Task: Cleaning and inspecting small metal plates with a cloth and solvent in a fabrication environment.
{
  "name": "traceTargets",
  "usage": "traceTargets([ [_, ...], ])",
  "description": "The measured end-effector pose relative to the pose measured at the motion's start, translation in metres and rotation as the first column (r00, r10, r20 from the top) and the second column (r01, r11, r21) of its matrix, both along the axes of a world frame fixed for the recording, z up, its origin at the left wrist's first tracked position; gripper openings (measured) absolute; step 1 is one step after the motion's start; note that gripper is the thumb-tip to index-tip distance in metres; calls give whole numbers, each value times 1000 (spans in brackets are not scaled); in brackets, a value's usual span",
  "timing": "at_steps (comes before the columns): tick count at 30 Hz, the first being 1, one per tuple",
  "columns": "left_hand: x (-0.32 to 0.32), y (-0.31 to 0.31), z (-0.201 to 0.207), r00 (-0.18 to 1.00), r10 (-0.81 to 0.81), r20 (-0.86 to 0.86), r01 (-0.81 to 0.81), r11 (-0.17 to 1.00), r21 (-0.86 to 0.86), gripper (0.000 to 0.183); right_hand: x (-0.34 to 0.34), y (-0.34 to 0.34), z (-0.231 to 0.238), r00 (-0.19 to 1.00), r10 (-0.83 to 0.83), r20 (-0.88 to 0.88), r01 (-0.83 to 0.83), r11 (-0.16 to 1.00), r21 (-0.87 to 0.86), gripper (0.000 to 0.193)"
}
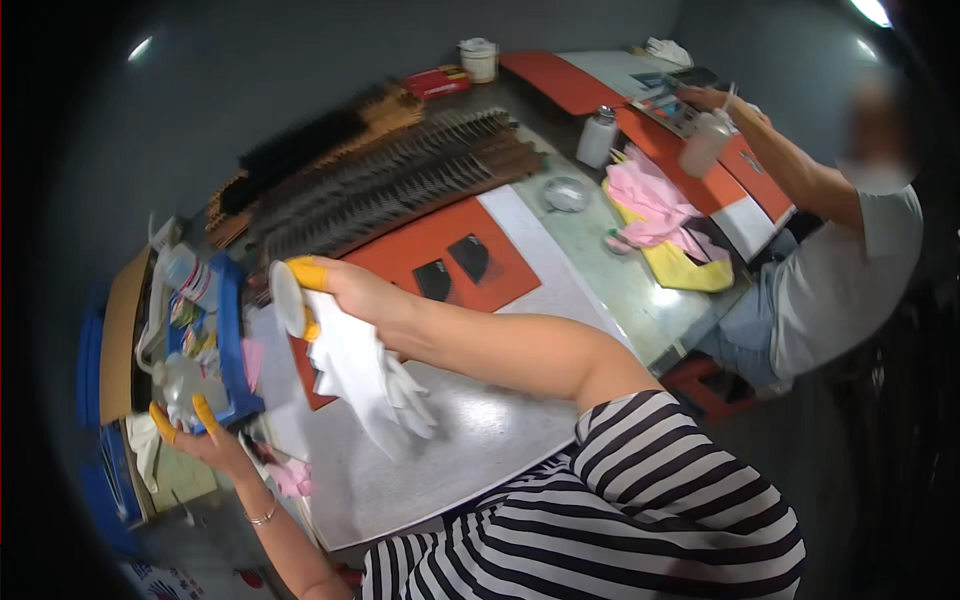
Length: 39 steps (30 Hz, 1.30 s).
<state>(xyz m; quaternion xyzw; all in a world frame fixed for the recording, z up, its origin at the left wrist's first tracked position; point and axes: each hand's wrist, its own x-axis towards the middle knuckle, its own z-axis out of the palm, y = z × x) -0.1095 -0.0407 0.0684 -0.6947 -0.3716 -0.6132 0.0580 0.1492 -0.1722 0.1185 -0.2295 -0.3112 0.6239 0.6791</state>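
Observation:
My right hand (345, 290), with yellow finger cots, is closed on a small round whitish dish or lid (288, 300), tilted on its edge. White gloves (365, 380) hang below the same hand, their limp fingers over the pale work surface. My left hand (208, 445) also wears yellow finger cots. Its fingers are spread at the lower part of a clear plastic squeeze bottle (192, 380) on the left; whether they touch it I cannot tell. Two dark flat pieces (470, 258) lie on an orange-red mat (515, 275) beyond my right forearm.
Rows of dark, thin parts (390, 180) stand at the back. A blue tray (232, 335) with bottles is at left. To the right are a white bottle (598, 137), clear round dish (566, 194), and pink and yellow cloths (660, 215). A co-worker (840, 240) sits far right.

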Motion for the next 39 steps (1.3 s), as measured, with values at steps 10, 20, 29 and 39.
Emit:
traceTargets([
  [10,293,-207,-3,79,-923,-378,820,276,-502,49,165,-328,-63,736,-564,373,676,621,-396,23],
  [20,520,-317,-95,-247,-877,-413,759,89,-645,24,244,-356,-128,-327,398,857,918,349,189,27],
  [29,523,-322,-92,-196,-909,-369,761,97,-642,19,217,-373,-111,-347,391,853,818,571,71,23],
  [39,362,-247,-37,4,-976,-220,810,132,-571,34,171,-295,-36,-23,-25,999,755,654,34,30],
])
